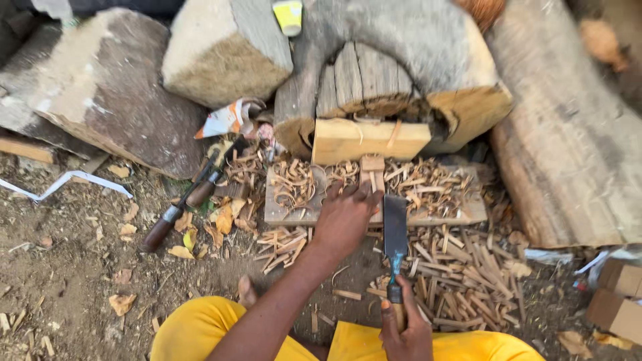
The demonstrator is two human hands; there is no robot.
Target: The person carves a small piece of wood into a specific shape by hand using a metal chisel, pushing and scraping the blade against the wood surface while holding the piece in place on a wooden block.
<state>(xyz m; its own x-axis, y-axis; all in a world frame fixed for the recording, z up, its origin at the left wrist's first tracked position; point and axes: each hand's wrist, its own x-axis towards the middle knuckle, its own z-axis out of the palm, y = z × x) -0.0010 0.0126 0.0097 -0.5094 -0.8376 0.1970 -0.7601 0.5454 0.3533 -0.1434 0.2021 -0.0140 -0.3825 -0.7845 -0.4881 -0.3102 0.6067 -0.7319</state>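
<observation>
The left hand [346, 217] reaches forward with fingers spread and presses down on a small upright stick of wood [372, 175] standing on a flat board [455, 212]; the fingertips touch the stick's lower part, though whether they pinch it or only steady it is hard to tell from this angle. The board lies at the centre of the view, strewn with curled shavings [299, 184]. The right hand [406, 331], at about 6 o'clock from the stick, is closed in a full fist round the wooden handle of a broad-bladed chopping knife [394, 234], whose dark blade points toward 12 o'clock and lies just beside the left hand, on its 3 o'clock side. At 12 o'clock from the board a pale squared block [370, 139] rests against a big split log [401, 73]. Cut sticks [461, 274] are heaped at 4 o'clock from the board. At 9 o'clock two wooden-handled tools [184, 204] lie slantwise on the dirt among dry leaves, with a crumpled wrapper [224, 119] above them. Grey stones [107, 87] sit at 10 o'clock, and cardboard boxes [618, 294] at the far 4 o'clock edge. Yellow trousers [200, 331] show at the bottom.
</observation>
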